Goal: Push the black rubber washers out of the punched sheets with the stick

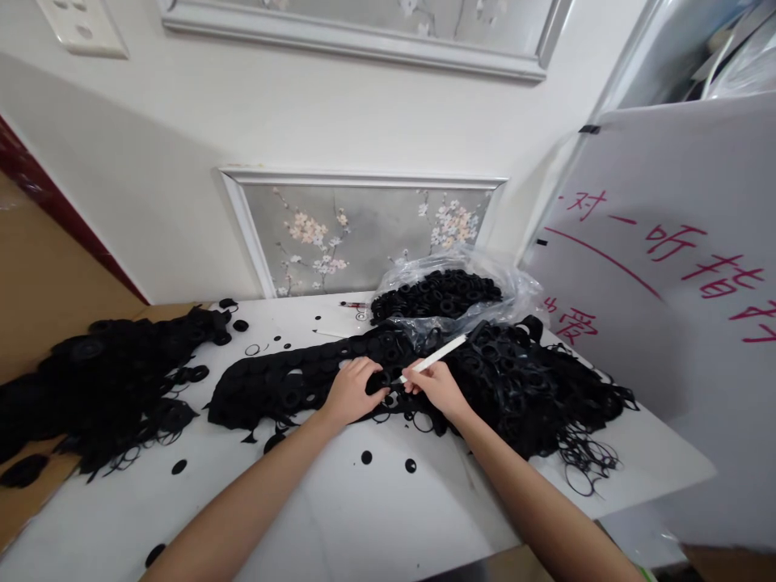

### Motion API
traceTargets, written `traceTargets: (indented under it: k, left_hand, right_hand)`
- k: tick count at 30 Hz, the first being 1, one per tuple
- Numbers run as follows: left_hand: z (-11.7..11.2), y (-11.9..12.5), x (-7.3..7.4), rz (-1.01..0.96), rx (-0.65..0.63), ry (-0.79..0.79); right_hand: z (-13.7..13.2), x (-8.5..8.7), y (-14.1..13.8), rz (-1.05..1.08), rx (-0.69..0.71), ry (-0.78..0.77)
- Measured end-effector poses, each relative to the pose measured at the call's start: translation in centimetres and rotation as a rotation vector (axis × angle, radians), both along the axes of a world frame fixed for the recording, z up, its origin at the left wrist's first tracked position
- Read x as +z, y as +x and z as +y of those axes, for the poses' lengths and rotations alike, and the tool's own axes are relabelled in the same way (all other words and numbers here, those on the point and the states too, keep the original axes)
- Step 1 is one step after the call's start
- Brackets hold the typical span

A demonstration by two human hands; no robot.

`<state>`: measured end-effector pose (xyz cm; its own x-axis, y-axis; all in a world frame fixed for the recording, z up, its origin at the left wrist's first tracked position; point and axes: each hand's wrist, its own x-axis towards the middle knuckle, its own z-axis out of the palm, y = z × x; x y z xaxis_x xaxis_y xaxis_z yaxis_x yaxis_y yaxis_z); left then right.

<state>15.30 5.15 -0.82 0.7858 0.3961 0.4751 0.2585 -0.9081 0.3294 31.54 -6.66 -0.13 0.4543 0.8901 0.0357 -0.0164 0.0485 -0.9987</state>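
1. Our right hand (435, 383), just right of centre frame, grips a white pen-like tool (441, 354), angled down to the perforated black sheet (255, 384).
2. Our left hand (350, 392) lies on that sheet near centre; we cannot tell whether its fingers pinch anything.
3. The sheet spans the middle of the frame on the white table (327, 509).
4. Just behind, right of centre, a clear bag (522, 289) holds black rings (449, 293).
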Motion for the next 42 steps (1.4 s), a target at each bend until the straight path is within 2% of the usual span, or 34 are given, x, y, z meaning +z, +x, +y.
traceTargets:
  k: [14, 26, 42]
  left_hand:
    - [0.0, 0.1, -0.2, -0.012, -0.021, 0.045]
    - [-0.1, 0.1, 0.0, -0.004, -0.036, 0.051]
    - [-0.1, 0.5, 0.1, -0.011, -0.044, 0.040]
  right_hand:
    - [0.8, -1.5, 0.7, -0.118, -0.007, 0.012]
    - [0.6, -2.0, 0.5, -0.207, 0.034, 0.009]
    - [0.9, -2.0, 0.6, -0.212, -0.034, -0.003]
